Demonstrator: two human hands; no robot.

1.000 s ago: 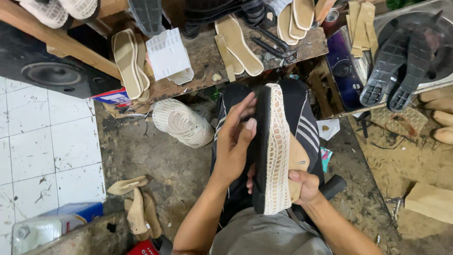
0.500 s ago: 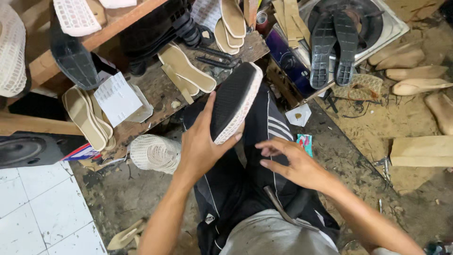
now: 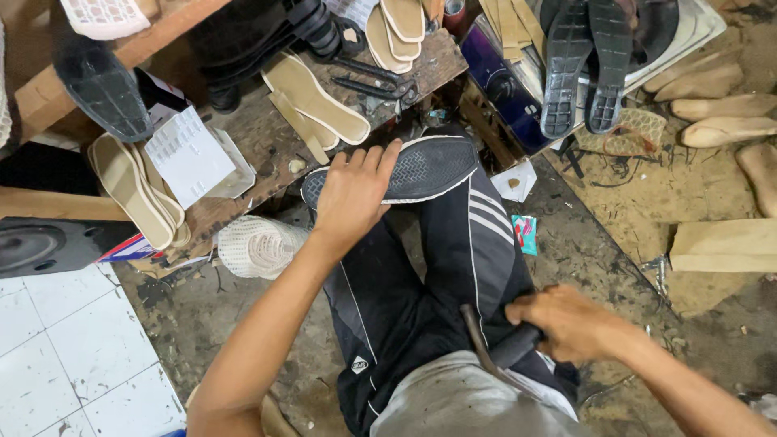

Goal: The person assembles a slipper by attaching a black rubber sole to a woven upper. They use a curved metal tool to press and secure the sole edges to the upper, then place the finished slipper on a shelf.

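Shoe pressed sole-up on the knee
Left hand (image 3: 354, 194) lies spread flat on the black shoe (image 3: 405, 171); right hand (image 3: 566, 322) is clenched around a dark-handled tool (image 3: 495, 350)

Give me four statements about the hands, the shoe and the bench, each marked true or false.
1. The left hand presses the black shoe sole-up on the knee. True.
2. The right hand lies flat and empty on the floor. False: it grips a dark-handled tool by the lap.
3. Tan insoles lie on the wooden bench. True.
4. Both hands hold the shoe. False: only the left hand touches it.
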